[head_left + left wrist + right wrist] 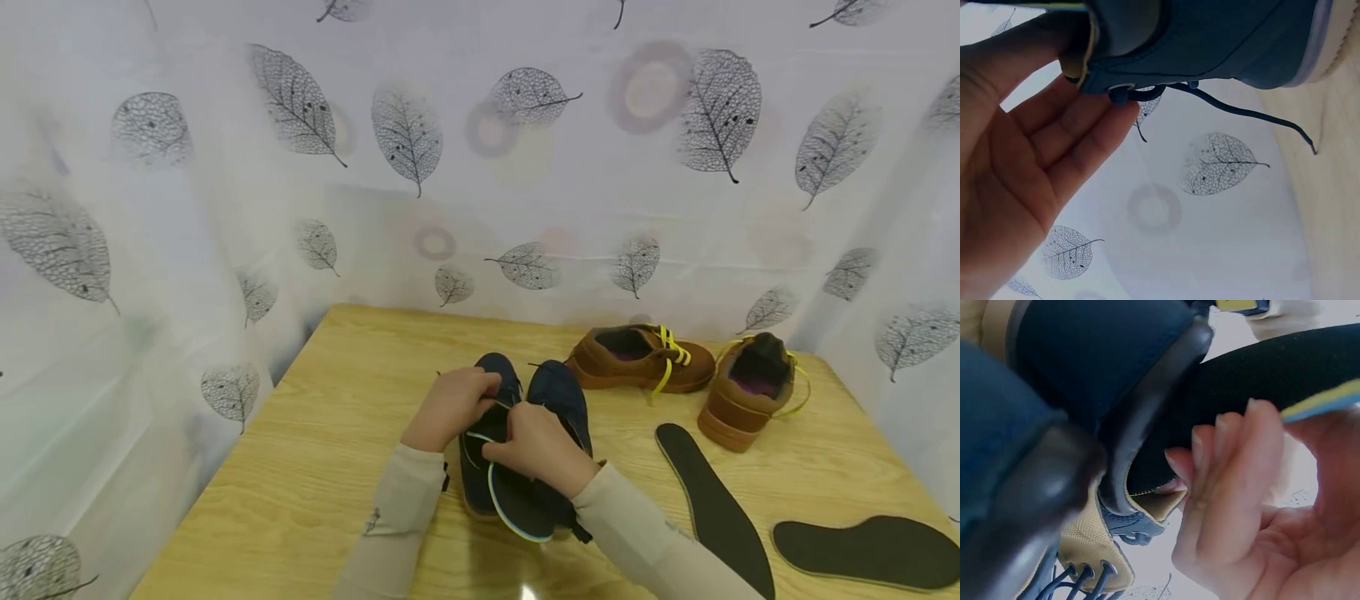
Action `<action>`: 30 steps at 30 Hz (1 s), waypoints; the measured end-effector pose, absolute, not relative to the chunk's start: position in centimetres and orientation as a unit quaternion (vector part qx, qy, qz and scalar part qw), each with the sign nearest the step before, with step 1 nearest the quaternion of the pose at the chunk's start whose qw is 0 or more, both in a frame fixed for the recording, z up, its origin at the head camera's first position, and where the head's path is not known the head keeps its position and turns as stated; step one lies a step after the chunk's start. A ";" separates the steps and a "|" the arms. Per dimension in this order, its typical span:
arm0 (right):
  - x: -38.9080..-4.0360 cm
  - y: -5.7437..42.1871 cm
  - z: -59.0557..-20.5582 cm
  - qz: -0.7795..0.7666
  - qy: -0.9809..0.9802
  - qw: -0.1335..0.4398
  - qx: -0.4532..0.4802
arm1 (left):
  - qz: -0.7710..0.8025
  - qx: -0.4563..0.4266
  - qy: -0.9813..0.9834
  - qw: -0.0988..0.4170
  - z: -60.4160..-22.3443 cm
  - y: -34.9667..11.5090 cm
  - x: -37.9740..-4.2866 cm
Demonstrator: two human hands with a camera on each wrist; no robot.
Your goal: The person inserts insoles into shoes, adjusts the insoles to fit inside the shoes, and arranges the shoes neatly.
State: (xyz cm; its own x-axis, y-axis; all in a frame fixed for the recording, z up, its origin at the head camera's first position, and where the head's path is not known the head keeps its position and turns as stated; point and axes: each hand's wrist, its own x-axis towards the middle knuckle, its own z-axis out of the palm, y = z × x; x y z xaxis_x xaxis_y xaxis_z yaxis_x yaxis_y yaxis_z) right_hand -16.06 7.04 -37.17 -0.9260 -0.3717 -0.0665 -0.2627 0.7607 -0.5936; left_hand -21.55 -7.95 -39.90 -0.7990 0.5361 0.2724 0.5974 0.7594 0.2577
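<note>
Two navy lace-up shoes stand side by side in the head view, toes pointing away. My left hand (pixel 452 406) grips the left shoe (pixel 495 364) by the edge of its opening, near the laces. In the left wrist view, the fingers lie outside that upper and the thumb is partly hidden behind it. A black insole (pixel 521 507) with a yellow-and-blue edge is pinched in my right hand (pixel 546 446). Its far end enters the left shoe's opening in the right wrist view, while the near end sticks out over the heels. The right navy shoe (pixel 561 387) lies under my right hand.
A brown shoe (pixel 600 375) with yellow laces lies sideways at the back right, with its mate (pixel 738 417) beside it. Two dark insoles, one lengthwise (pixel 712 508) and one crosswise (pixel 870 550), lie on the wooden table (pixel 300 500). Leaf-patterned curtain (pixel 465 150) surrounds the table.
</note>
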 end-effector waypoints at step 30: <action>-16.7 3.8 -38.6 -0.152 0.976 0.006 -0.155 | -0.172 -0.302 -0.932 0.105 -40.0 -7.7 -21.6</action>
